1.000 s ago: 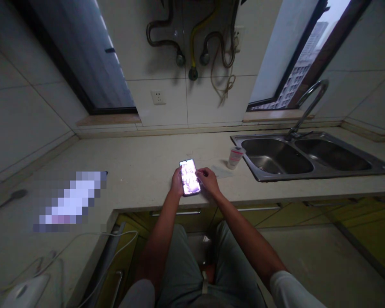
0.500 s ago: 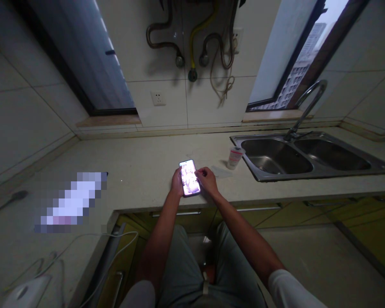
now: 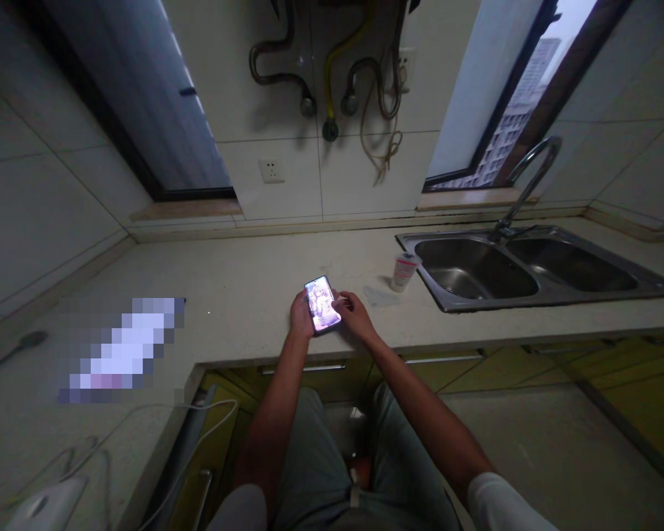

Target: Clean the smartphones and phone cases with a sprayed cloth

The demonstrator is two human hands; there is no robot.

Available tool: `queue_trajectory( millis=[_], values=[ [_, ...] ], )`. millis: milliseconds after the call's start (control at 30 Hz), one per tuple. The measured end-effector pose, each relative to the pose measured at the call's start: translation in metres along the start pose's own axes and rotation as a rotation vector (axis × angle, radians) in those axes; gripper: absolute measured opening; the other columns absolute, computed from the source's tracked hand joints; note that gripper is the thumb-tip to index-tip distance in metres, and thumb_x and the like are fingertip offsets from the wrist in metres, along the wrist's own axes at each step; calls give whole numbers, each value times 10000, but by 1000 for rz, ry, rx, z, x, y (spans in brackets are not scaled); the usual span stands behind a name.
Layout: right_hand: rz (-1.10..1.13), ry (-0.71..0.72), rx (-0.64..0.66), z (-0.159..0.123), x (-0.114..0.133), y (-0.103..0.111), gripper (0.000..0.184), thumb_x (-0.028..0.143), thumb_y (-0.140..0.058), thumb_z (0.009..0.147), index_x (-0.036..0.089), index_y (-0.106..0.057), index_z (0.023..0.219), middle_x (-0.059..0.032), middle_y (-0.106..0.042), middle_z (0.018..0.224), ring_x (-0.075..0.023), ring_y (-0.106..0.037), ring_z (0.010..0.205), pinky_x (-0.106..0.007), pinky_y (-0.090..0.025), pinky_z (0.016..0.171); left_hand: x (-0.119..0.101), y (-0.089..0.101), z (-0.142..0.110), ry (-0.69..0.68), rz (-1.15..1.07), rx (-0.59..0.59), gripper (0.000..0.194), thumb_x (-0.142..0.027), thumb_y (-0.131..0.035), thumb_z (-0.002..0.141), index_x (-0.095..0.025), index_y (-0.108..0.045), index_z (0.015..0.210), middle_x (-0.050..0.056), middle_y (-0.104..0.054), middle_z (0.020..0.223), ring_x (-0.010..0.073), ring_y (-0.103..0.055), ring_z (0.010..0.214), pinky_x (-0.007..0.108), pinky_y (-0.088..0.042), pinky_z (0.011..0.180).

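Observation:
A smartphone (image 3: 321, 304) with a brightly lit screen is held tilted above the front part of the counter. My left hand (image 3: 300, 316) is closed around its left edge, the thumb along the side. At the right edge, my right hand (image 3: 355, 313) has its fingers curled against the phone, and its thumb reaches over the screen. What the screen shows is too bright and small to make out. To the right of my right hand, a thin clear sheet (image 3: 381, 296) lies flat, with a plastic cup (image 3: 403, 273) with red print standing beside it.
A double steel sink (image 3: 476, 269) with a curved faucet (image 3: 536, 173) is set into the counter (image 3: 243, 273) at right. A blurred-out bright object (image 3: 127, 343) lies at left. White cables (image 3: 215, 404) hang over the left counter edge. Pipes (image 3: 332, 81) run down the wall.
The phone and my left hand have shifted slightly left, and the phone tilts a little more. My right thumb now reaches farther over the screen. The picture on the screen differs.

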State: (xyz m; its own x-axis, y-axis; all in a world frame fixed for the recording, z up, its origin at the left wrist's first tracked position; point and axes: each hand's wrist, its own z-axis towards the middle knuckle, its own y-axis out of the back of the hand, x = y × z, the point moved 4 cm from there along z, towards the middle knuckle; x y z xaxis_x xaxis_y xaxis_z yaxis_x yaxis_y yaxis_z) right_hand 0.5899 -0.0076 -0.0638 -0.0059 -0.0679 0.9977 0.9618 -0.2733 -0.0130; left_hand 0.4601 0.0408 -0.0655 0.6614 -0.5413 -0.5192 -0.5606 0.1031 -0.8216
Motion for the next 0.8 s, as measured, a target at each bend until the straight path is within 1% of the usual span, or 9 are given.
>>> queue_trajectory(
  millis=[133, 267, 400, 533, 633, 733, 800],
  values=[
    [102, -73, -16, -1, -7, 12, 490, 555, -673, 721, 201, -599, 1052, -27, -676, 850, -180, -634, 741, -284, -493, 620, -5, 2, -5, 4, -26, 13, 584, -415, -449, 854, -51, -579, 1292, 202, -739, 1075, 348, -692, 1067, 523, -526, 928],
    [186, -115, 3, -1, -9, 21, 475, 604, -687, 701, 198, -612, 936, -41, -681, 845, -157, -628, 658, -263, -482, 555, -8, 4, -5, -29, -20, 14, 588, -348, -494, 813, -38, -564, 1307, 224, -725, 1110, 363, -676, 1101, 545, -510, 946],
    [204, -109, 28, -1, -8, 22, 475, 625, -686, 704, 190, -629, 886, -47, -693, 828, -145, -625, 629, -250, -472, 536, -7, 3, -5, -61, -40, 47, 586, -326, -500, 817, -83, -538, 1349, 204, -717, 1156, 357, -653, 1151, 569, -485, 972],
    [209, -104, 36, -3, -8, 19, 461, 624, -682, 718, 194, -632, 875, -41, -696, 805, -144, -630, 615, -246, -467, 532, -8, 2, -5, -70, -61, 21, 556, -360, -499, 849, -123, -540, 1349, 186, -718, 1162, 335, -648, 1166, 554, -481, 986],
    [205, -106, 31, -4, -7, 19, 456, 619, -685, 715, 193, -633, 868, -41, -693, 786, -145, -630, 604, -249, -459, 529, -8, 4, -4, -52, -58, 4, 493, -394, -511, 864, -140, -589, 1279, 167, -734, 1099, 313, -685, 1088, 519, -511, 956],
    [208, -110, 33, -4, -6, 20, 462, 617, -690, 713, 188, -637, 876, -40, -692, 800, -141, -628, 608, -253, -462, 539, -7, 9, 0, -25, -26, -13, 416, -432, -517, 891, -114, -645, 1126, 149, -743, 927, 278, -728, 892, 473, -557, 882],
    [204, -111, 41, -4, -6, 21, 470, 622, -691, 713, 187, -638, 883, -38, -690, 813, -141, -630, 616, -257, -471, 549, -6, 12, 2, -27, 3, -27, 437, -494, -512, 913, -99, -657, 1035, 134, -729, 831, 248, -724, 767, 435, -582, 818]
  ],
)
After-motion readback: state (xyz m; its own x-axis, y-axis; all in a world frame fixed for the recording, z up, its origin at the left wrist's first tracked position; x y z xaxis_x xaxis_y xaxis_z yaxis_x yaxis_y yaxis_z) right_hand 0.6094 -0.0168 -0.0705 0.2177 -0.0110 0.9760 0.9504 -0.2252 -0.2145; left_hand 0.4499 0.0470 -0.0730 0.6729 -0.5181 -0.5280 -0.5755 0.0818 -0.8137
